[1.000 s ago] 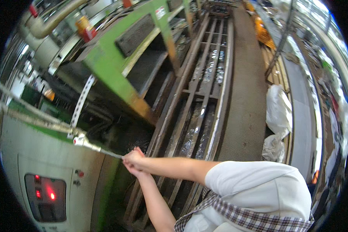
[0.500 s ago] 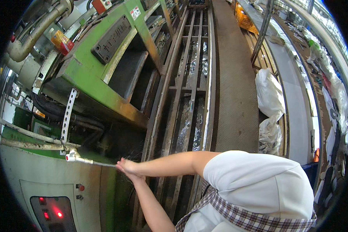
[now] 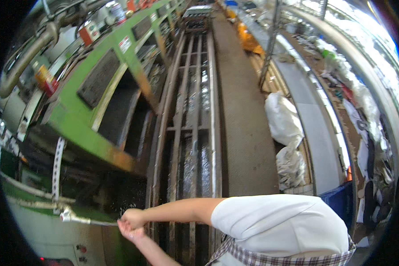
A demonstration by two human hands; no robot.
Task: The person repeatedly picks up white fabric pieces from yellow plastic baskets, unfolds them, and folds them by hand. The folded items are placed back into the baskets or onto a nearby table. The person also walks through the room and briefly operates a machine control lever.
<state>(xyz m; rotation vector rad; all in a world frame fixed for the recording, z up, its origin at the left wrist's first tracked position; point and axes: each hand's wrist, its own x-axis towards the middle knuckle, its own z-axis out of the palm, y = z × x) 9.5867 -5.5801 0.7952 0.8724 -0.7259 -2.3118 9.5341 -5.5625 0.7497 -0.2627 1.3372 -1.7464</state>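
Observation:
My hands are together at the lower left, under a thin jet of water from a pale tap [image 3: 68,216] with a narrow nozzle. The left hand [image 3: 131,231] is below, palm turned up and fingers apart, holding nothing that I can see. Over it, touching it, is my right hand [image 3: 134,217], its fingers curled in and partly hidden. Droplets splash around both hands. Behind the tap stands the green machine [image 3: 68,115], and a perforated metal strip [image 3: 57,168] hangs just above the tap.
A long metal-railed track [image 3: 195,164] runs away ahead, with wet, shiny patches between its rails. Right of it lies a brown walkway [image 3: 241,111]. White sacks [image 3: 283,119] lean by a grey bench [image 3: 312,133]; a blue bin [image 3: 338,201] stands near my right side.
My view has tilted up and turned, so the scene shifts left and more of the track's far end shows. The right hand's fingers have curled in over the left; the water still runs.

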